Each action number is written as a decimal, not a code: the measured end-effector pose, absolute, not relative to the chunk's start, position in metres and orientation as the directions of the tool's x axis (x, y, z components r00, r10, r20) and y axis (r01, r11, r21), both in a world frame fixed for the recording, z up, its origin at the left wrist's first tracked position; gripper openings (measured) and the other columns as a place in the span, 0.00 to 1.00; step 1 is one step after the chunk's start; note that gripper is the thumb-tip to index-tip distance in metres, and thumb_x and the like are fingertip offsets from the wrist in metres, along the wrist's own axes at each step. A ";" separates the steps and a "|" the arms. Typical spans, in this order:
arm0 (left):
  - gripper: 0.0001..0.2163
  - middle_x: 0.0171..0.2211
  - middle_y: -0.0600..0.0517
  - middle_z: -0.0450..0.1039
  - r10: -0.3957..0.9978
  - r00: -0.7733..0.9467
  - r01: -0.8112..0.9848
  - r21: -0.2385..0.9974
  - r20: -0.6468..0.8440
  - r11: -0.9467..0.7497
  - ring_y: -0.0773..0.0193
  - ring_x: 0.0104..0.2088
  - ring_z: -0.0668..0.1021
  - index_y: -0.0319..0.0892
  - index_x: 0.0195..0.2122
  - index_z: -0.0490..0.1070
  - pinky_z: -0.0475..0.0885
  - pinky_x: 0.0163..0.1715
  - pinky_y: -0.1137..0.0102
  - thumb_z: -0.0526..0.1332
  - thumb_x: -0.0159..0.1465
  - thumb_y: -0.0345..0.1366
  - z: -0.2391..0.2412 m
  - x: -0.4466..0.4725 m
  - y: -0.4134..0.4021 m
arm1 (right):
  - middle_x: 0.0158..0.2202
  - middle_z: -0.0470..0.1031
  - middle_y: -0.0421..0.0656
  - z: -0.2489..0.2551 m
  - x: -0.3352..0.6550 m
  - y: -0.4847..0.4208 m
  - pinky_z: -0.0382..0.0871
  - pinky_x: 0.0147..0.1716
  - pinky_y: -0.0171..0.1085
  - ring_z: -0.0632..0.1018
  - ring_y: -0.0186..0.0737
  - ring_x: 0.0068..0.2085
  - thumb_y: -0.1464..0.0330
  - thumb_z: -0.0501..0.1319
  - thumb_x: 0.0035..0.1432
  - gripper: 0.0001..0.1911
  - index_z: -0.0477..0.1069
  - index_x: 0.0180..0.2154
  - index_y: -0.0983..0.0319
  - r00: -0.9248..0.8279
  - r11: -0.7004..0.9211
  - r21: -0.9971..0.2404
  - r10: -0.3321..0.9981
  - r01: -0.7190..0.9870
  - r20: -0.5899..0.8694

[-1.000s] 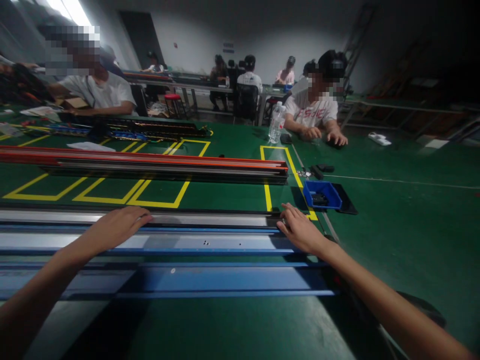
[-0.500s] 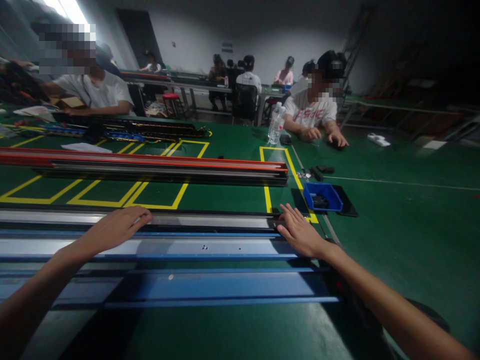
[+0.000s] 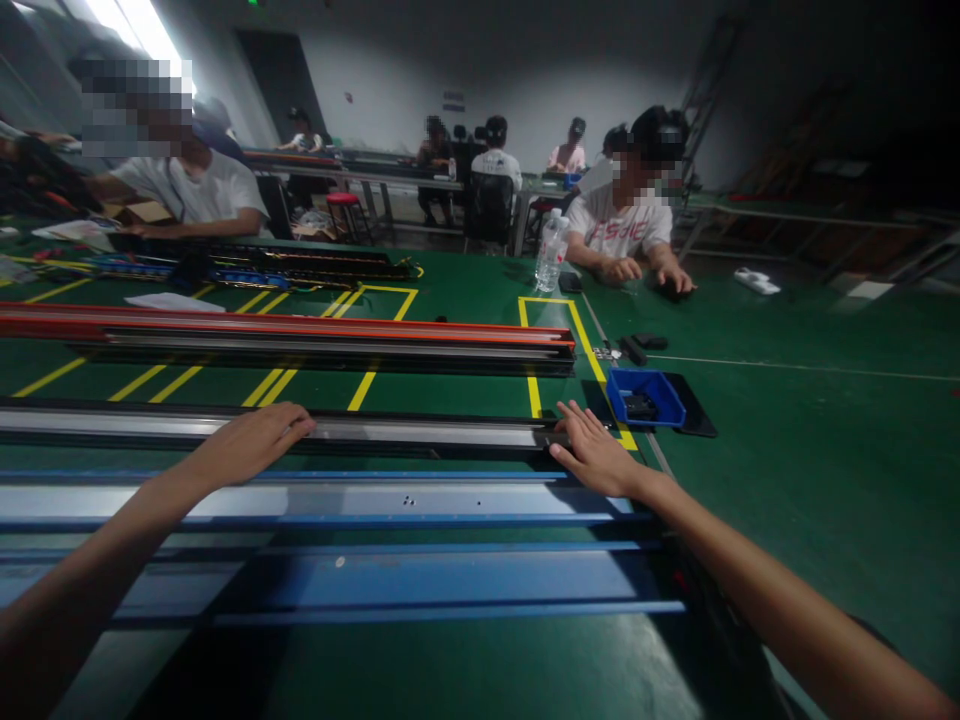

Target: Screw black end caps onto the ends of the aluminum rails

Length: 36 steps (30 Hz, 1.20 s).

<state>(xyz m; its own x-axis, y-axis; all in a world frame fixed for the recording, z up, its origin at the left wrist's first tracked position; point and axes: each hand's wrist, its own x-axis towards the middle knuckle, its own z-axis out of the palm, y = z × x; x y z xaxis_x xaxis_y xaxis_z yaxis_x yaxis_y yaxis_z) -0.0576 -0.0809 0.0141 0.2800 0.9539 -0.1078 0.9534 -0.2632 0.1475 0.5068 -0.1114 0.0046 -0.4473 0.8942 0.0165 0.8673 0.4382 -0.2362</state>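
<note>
Head view: left hand (image 3: 259, 440), fingers together, and right hand (image 3: 595, 455), fingers spread, are resting on the silver-and-black rail (image 3: 420, 432), already lying separate between far red rail (image 3: 337, 323) and near blue channel (image 3: 322, 501), release not yet made, any pinch indeterminable.

Across the green worktop (image 3: 795, 440) was a co-worker (image 3: 622, 228).
A clear bottle (image 3: 548, 264) stood nearby, a red stool (image 3: 343, 199) farther back.

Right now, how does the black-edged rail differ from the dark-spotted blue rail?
The black-edged rail has dark edges; the dark-spotted blue rail has blue ones. Your left hand and right hand are at the black-edged rail; the dark-spotted blue rail lies nearer you. Both are long and run past the picture's left edge.
</note>
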 end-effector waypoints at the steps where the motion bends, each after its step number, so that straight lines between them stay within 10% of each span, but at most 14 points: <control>1: 0.25 0.47 0.42 0.77 0.954 0.280 0.954 0.145 -0.107 -0.263 0.50 0.49 0.76 0.39 0.48 0.72 0.68 0.53 0.59 0.43 0.72 0.53 0.013 -0.058 -0.079 | 0.74 0.53 0.59 0.004 0.507 -0.110 0.45 0.72 0.58 0.48 0.57 0.75 0.48 0.44 0.73 0.31 0.68 0.56 0.65 -0.448 0.438 -0.233 0.894 0.868 0.011; 36: 0.24 0.41 0.42 0.77 0.944 0.327 0.938 0.110 0.047 -0.330 0.50 0.45 0.78 0.42 0.41 0.71 0.70 0.51 0.59 0.42 0.72 0.54 -0.015 -0.064 -0.016 | 0.75 0.47 0.61 0.000 0.509 -0.052 0.42 0.73 0.56 0.44 0.60 0.75 0.47 0.46 0.72 0.33 0.69 0.55 0.69 -0.425 0.420 -0.194 0.905 0.887 0.014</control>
<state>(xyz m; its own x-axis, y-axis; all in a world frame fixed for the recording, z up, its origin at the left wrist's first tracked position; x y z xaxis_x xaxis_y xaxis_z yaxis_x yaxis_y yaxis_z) -0.0640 -0.0155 -0.0153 0.3269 0.9439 0.0473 0.9375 -0.3302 0.1097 0.5088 -0.0519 0.0001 -0.4253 0.9049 0.0142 0.8866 0.4198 -0.1941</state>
